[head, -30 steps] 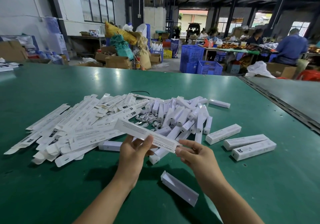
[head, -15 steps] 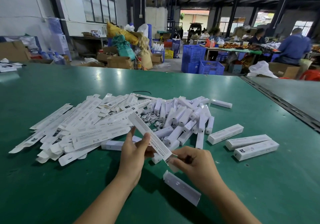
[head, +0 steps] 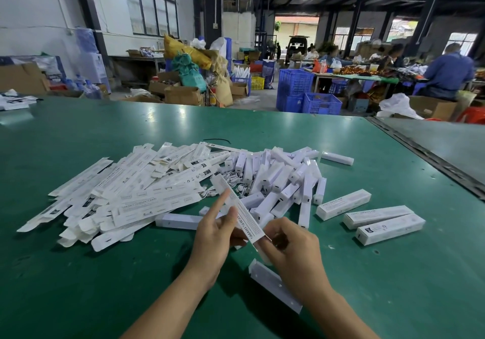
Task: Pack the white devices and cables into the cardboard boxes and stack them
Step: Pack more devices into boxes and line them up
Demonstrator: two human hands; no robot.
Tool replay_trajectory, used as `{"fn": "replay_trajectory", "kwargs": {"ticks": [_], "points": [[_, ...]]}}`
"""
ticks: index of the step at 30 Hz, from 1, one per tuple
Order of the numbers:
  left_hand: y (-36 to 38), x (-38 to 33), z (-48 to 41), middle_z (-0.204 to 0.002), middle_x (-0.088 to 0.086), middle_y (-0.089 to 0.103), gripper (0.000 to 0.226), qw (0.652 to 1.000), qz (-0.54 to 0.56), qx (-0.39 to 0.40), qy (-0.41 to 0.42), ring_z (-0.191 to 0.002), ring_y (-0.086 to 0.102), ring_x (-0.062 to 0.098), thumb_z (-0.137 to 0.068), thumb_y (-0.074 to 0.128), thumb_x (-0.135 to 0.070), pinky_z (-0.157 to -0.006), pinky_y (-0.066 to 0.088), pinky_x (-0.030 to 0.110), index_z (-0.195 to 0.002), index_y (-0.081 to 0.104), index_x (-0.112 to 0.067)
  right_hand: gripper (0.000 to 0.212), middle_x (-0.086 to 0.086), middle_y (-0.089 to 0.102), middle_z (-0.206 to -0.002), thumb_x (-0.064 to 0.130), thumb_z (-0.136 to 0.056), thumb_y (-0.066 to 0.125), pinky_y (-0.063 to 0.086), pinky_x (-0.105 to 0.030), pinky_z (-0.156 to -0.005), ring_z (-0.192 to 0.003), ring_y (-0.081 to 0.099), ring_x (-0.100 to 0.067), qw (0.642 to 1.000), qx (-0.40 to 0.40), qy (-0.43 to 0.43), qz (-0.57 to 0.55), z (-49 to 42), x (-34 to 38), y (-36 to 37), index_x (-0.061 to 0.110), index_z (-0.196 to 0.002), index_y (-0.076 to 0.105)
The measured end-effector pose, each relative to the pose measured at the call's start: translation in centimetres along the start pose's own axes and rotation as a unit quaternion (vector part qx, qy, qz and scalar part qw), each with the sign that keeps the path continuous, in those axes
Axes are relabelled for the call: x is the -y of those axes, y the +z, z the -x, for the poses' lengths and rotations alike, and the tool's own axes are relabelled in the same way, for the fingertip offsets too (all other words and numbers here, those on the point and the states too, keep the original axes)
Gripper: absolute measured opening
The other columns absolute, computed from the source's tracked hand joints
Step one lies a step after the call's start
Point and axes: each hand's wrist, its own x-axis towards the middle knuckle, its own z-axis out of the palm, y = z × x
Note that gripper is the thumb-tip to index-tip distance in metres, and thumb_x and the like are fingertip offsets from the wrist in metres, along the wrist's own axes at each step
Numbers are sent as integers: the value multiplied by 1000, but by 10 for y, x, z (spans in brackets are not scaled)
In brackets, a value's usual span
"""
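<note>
Left hand (head: 214,236) fingers (head: 220,203) grip a white box (head: 246,220), forefinger straight along it; the right hand (head: 291,247) pinches its near end, above the green surface (head: 105,286). A white device (head: 275,283) lies by the right wrist. Flat boxes (head: 126,197) are heaped on the left, packed boxes (head: 378,216) on the right.

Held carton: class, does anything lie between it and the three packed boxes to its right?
Only low things: the right hand grips the carton at its near end, and a few white devices lie before the packed boxes. Nothing tall stands there.
</note>
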Motion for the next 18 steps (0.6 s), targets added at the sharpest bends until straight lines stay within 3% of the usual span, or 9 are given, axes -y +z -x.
{"fn": "replay_trajectory", "kwargs": {"ticks": [2,5,8,11,13,15,18], "points": [[0,-3,5,-101,8,75,51,997,-31,65,13,-94,72,22,-90,68,-40,-75,57,26,-138,52,-48,22,10,64,-65,10,-74,84,42,-12,-50,-51,55,-5,999,-16,18,-21,0,1,0,20,-71,64],[-3,-8,11,-122,-13,70,62,981,-103,158,45,-114,64,6,-89,69,-30,-95,50,19,-143,43,-46,28,3,65,-58,10,-76,81,43,-17,-47,-46,56,-10,996,-33,59,-56,-1,-1,-2,25,-67,59],[-4,-9,13,-121,-15,70,72,970,-155,180,62,-113,64,8,-84,73,-37,-91,49,16,-145,36,-49,29,-2,65,-61,6,-77,78,47,-29,-49,-51,58,-18,995,-40,73,-48,-1,-4,-2,21,-67,54],[-4,-11,14,-103,-20,71,71,963,-205,159,79,-94,65,1,-74,73,-65,-81,51,15,-133,34,-73,30,6,70,-84,0,-79,74,57,-41,-58,-71,68,-18,996,-3,37,-80,0,-2,-5,19,-66,53],[-5,-9,13,-93,-20,70,61,959,-228,132,106,-83,65,0,-74,64,-71,-74,50,14,-126,34,-79,19,9,70,-104,3,-80,71,59,-33,-67,-89,70,-16,995,36,-14,-97,2,-1,-8,14,-71,58],[-6,-7,12,-97,-18,71,48,957,-237,103,133,-85,67,5,-78,57,-70,-73,51,15,-122,41,-77,10,8,65,-119,4,-80,68,58,-23,-76,-103,68,-10,992,61,-65,-94,3,1,-11,13,-77,65],[-5,-6,12,-94,-18,71,39,949,-257,87,160,-86,68,7,-83,54,-66,-76,53,20,-121,49,-71,12,4,55,-137,7,-83,65,56,-22,-85,-111,64,-6,987,92,-101,-83,4,2,-11,17,-89,69]]}}
